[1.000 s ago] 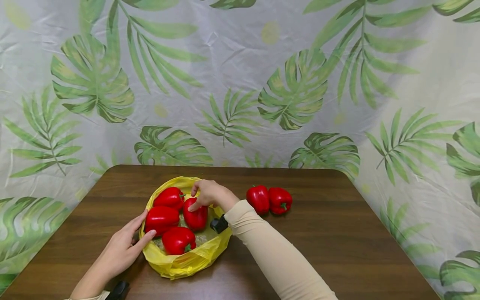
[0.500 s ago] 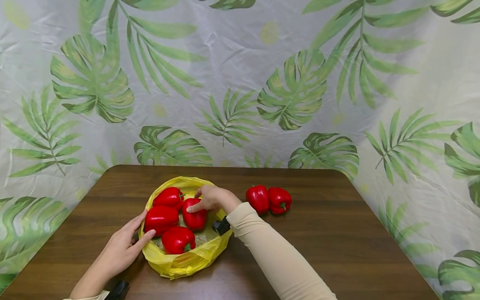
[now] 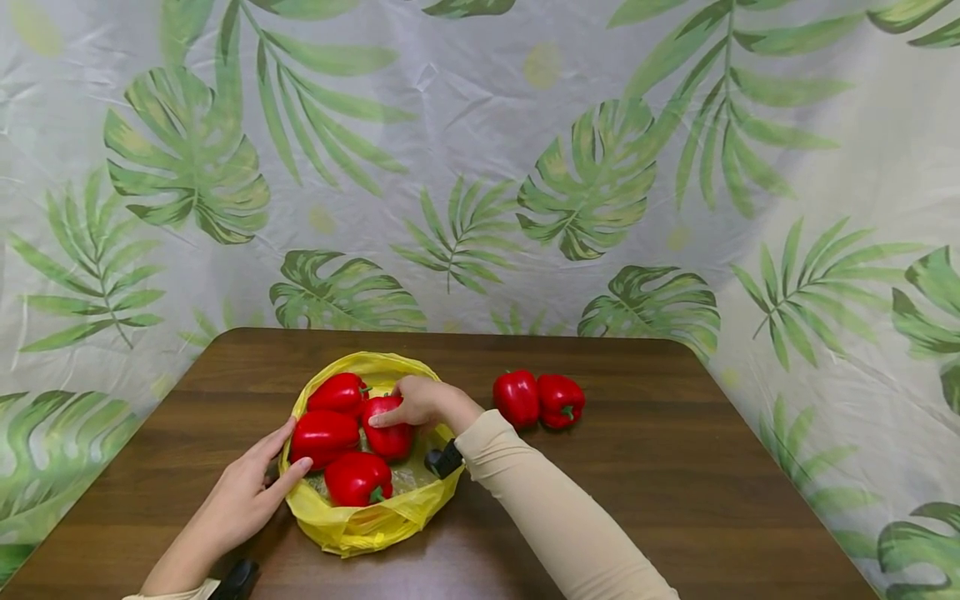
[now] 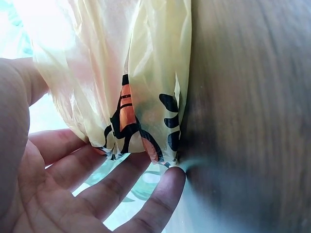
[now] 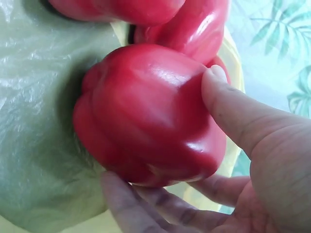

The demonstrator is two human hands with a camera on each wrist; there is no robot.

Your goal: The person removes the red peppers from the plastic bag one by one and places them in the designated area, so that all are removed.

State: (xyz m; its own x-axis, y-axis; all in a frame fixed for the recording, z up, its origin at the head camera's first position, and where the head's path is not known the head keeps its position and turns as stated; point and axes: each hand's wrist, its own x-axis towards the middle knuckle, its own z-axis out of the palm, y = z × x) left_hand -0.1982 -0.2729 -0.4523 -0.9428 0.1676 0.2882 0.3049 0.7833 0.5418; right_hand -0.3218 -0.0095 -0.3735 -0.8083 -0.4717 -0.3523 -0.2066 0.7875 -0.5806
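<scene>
My right hand [image 3: 422, 403] reached into the yellow bag [image 3: 352, 527] and gripped one red pepper [image 3: 387, 433], the one lying toward the right of the bag's mouth. In the right wrist view my thumb [image 5: 228, 104] pressed on its glossy side while my fingers [image 5: 146, 204] curled under it, so the pepper [image 5: 146, 114] was clamped between them. Only the undersides of those fingers showed; their tips were hidden behind the fruit.

Three other peppers [image 3: 323, 437] lay in the bag with it, crowded together and touching. From the wrist they were cut off at the top edge, so I could make out only red curves. The bag's lining under the held pepper looked pale green and crinkled.

My left hand [image 3: 243, 500] rested on the table [image 3: 675, 500] against the bag's left side, fingers straight and lightly spread, the fingertips touching the plastic just below the leftmost pepper. The left wrist view showed my open palm [image 4: 58, 194] and the bag's wall [image 4: 146, 73] with a black and orange print that I could not read, folded as it was.

Two more peppers [image 3: 537, 400] sat on the bare wood to the right of the bag, touching each other and well clear of both hands. A leaf-patterned sheet [image 3: 480, 167] hung behind the table.
</scene>
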